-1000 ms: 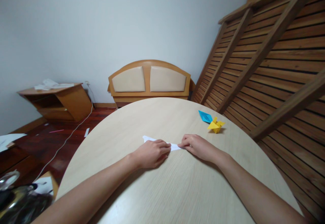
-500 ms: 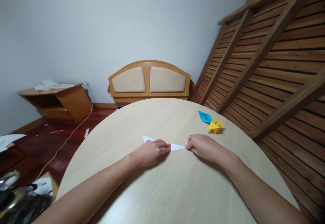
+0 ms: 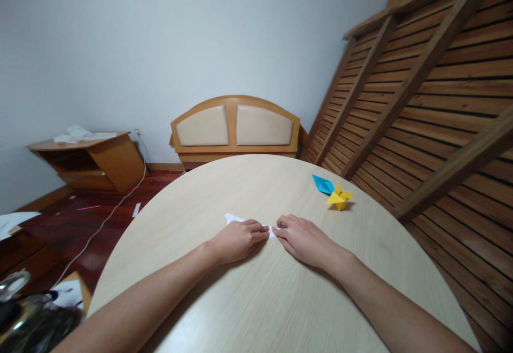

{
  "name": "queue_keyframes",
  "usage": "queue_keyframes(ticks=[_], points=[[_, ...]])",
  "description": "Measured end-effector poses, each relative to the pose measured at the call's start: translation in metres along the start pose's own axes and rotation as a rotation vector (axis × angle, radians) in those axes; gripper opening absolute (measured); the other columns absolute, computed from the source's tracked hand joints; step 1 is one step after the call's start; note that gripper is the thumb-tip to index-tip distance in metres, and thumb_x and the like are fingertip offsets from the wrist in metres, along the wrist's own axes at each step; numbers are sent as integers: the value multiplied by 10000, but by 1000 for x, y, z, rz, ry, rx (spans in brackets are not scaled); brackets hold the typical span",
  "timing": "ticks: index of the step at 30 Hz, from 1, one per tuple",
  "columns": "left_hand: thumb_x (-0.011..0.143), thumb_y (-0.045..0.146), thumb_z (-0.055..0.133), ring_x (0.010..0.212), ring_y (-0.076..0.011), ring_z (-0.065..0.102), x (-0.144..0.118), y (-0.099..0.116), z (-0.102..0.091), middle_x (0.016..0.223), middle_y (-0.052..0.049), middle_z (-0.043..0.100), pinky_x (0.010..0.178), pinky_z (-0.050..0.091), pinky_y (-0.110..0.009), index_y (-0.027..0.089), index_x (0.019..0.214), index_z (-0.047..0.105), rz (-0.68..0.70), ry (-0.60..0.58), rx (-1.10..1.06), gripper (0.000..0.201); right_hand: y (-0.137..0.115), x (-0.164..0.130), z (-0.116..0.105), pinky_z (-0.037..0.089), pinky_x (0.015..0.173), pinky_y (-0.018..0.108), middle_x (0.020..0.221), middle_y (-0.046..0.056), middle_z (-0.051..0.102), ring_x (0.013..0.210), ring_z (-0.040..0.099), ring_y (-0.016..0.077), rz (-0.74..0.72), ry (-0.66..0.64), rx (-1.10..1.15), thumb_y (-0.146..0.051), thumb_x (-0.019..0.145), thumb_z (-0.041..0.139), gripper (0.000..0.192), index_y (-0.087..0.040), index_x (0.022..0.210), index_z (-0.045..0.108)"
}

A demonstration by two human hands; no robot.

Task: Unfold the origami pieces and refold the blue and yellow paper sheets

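A narrow strip of folded white paper lies on the round table, its pointed left end showing past my left hand. My left hand lies over the paper's middle, fingers together and pressing it down. At the right part of the paper, my right hand has its fingers bent, with thumb and fingertips at the paper and covering its right tip. Only a short piece of paper shows between the two hands. Beyond my right hand are a yellow origami figure and a blue folded paper piece.
A headboard with cream panels stands behind the table. Slatted wooden frames lean along the right side. To the left are a low cabinet, a white cable on the floor and a cluttered box.
My right hand has slid left along the paper, from its right tip towards my left hand, and its fingers look less tightly curled. My left hand has stayed in place.
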State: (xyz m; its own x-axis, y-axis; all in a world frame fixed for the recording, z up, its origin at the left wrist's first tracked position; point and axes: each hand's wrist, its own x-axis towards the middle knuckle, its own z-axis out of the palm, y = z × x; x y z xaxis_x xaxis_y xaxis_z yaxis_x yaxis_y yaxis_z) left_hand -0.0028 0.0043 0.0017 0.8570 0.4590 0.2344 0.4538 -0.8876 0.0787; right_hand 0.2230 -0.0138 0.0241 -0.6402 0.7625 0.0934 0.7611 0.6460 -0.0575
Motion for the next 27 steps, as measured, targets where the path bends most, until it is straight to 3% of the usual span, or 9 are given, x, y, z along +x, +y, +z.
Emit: queue_keyframes(ticks=[9, 16, 21, 27], points=[[970, 142, 443, 1099, -218, 635, 0, 0, -1, 1227, -99, 672, 915, 541, -358, 184, 1243, 626, 4, 24, -38, 331, 3, -8, -25, 455, 761, 333, 1021, 132, 693, 960, 642, 279, 195, -148, -60, -225, 902, 578, 174, -182, 893, 747], [965, 134, 440, 1114, -220, 627, 0, -1, -1, 1255, -84, 661, 938, 533, -361, 188, 1252, 617, 5, 8, -31, 342, 5, -12, -33, 441, 670, 327, 952, 175, 724, 876, 686, 297, 359, -174, -102, -226, 877, 588, 171, -128, 892, 727], [948, 114, 440, 1128, -218, 623, 0, -2, -1, 1250, -92, 662, 940, 534, -366, 186, 1254, 616, 5, 14, -38, 359, 21, -13, -29, 424, 648, 306, 883, 141, 743, 831, 694, 274, 345, -129, -92, -207, 845, 596, 164, -167, 800, 749], [951, 120, 444, 1115, -214, 626, -1, -4, 1, 1249, -90, 660, 947, 529, -372, 187, 1249, 611, -5, 19, -40, 348, 43, -14, -13, 424, 676, 281, 889, 63, 739, 832, 676, 221, 224, -31, 58, -211, 849, 594, 148, -219, 843, 741]])
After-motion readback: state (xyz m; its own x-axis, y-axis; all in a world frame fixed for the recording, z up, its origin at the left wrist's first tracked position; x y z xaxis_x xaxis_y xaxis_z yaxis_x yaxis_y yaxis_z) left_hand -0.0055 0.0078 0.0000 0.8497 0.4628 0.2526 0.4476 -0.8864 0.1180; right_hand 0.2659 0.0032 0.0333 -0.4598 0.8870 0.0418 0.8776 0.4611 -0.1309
